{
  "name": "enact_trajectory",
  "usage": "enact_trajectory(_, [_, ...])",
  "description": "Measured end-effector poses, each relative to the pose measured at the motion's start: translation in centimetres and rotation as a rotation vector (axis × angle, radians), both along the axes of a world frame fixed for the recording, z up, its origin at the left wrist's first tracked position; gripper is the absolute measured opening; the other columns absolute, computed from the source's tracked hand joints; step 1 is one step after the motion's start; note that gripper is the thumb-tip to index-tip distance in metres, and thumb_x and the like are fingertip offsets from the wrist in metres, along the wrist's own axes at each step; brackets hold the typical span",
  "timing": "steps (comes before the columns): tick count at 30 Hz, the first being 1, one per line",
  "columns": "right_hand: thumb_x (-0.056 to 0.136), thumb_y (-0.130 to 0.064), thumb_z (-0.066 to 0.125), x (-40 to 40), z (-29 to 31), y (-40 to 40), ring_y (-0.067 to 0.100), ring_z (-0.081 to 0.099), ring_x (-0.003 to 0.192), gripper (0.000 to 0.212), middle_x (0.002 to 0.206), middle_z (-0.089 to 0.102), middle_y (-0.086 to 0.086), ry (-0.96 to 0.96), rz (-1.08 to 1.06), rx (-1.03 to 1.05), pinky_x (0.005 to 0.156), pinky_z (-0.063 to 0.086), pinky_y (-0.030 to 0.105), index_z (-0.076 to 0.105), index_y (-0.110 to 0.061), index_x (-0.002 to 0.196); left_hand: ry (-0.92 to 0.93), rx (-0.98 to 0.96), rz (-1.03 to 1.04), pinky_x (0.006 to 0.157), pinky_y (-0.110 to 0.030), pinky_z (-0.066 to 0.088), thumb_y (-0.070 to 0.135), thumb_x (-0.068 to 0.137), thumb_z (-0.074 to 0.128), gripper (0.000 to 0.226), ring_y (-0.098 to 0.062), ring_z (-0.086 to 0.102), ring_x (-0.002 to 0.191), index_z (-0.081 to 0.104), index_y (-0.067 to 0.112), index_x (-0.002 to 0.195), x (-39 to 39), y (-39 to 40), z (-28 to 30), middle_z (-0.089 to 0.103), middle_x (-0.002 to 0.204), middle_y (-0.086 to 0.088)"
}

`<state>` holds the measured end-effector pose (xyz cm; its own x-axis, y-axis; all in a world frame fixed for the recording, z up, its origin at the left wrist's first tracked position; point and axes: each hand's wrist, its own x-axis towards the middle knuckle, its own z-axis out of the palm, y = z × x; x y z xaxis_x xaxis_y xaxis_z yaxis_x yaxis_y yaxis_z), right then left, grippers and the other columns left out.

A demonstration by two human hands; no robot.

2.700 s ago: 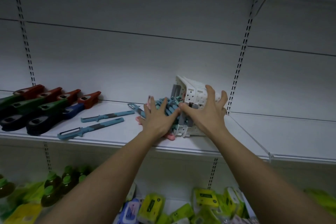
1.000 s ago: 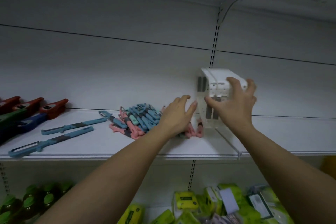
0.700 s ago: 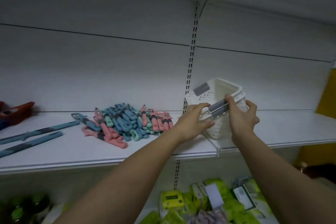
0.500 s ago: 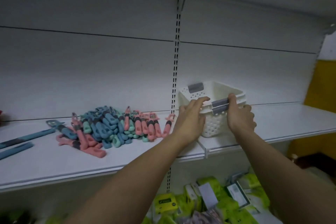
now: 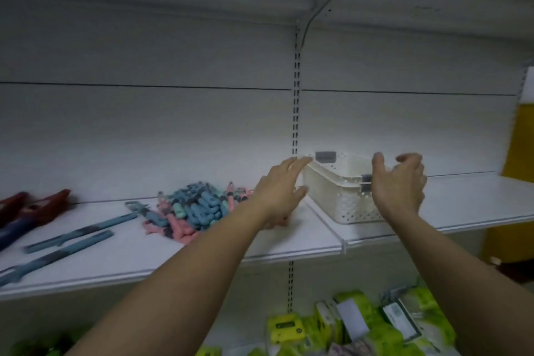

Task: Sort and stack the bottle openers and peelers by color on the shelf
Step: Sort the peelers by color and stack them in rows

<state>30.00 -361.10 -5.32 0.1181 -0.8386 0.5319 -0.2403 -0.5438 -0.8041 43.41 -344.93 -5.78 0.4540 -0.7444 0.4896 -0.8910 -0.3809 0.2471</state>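
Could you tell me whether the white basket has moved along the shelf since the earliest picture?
Yes. The white basket went right, from tipped left of the slotted upright to upright right of it.

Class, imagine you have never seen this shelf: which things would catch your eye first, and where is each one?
First, the jumbled pile of blue and pink peelers at the middle of the shelf. Next, the white perforated basket standing upright to its right, with the left hand and right hand open on either side of it. Red bottle openers lie at far left.
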Motion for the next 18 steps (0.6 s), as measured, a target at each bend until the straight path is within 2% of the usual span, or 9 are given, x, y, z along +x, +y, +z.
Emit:
enact_trajectory(4, [0.096,-0.038,0.049,1.6,1.7,7.0,0.037,0.053,0.106,0.029,0.114,0.060,0.016,0.185,0.290,-0.145,0.088,0.047,0.048,0.043,-0.015,0.113,0.040,-0.017,0.257,0.108,-0.052,0.036,0.030,0.100,0.048,0.061,-0.033,0.039,0.135,0.018,0.034,0.154,1.1,9.1,1.3,0.038,0.152,-0.010])
enact_trajectory(6, [0.093,-0.035,0.054,2.8,1.0,10.7,0.037,0.055,0.103,0.031,0.113,0.061,0.016,0.343,0.443,-0.173,0.087,0.049,0.046,0.046,-0.014,0.114,0.083,-0.051,0.413,0.104,-0.052,0.039,0.032,0.100,0.048,0.060,-0.035,0.041,0.131,0.021,0.033,0.153,2.0,14.3,0.7,0.043,0.148,-0.012])
enact_trajectory(10, [0.093,-0.041,0.054,5.6,-1.5,17.4,0.035,0.044,0.119,0.041,0.130,0.048,0.014,0.639,0.606,-0.294,0.096,0.044,0.045,0.045,-0.015,0.124,0.138,-0.040,0.751,0.105,-0.052,0.039,0.038,0.096,0.053,0.059,-0.035,0.040,0.132,0.030,0.029,0.149,4.5,24.8,-2.1,0.043,0.147,-0.011])
enact_trajectory(13, [0.092,-0.054,0.050,8.5,-3.1,21.1,0.035,0.034,0.131,0.059,0.143,0.037,0.014,0.751,0.671,-0.404,0.103,0.039,0.048,0.038,-0.018,0.138,0.171,0.059,0.924,0.110,-0.052,0.033,0.056,0.090,0.056,0.070,-0.034,0.036,0.137,0.031,0.028,0.149,6.8,30.7,-4.1,0.038,0.152,-0.009])
enact_trajectory(15, [0.091,-0.064,0.044,10.8,-3.9,22.8,0.035,0.029,0.137,0.070,0.151,0.029,0.012,0.797,0.703,-0.480,0.108,0.035,0.051,0.032,-0.022,0.145,0.194,0.148,0.979,0.115,-0.054,0.025,0.067,0.088,0.050,0.076,-0.032,0.030,0.142,0.028,0.030,0.151,8.4,32.8,-5.5,0.032,0.156,-0.006])
enact_trajectory(18, [0.090,-0.068,0.039,14.4,-4.2,24.4,0.033,0.027,0.137,0.071,0.152,0.028,0.009,0.831,0.689,-0.604,0.110,0.028,0.055,0.033,-0.025,0.146,0.189,0.254,0.968,0.119,-0.055,0.015,0.077,0.086,0.041,0.084,-0.029,0.019,0.148,0.023,0.031,0.154,11.3,33.4,-7.3,0.023,0.162,-0.003])
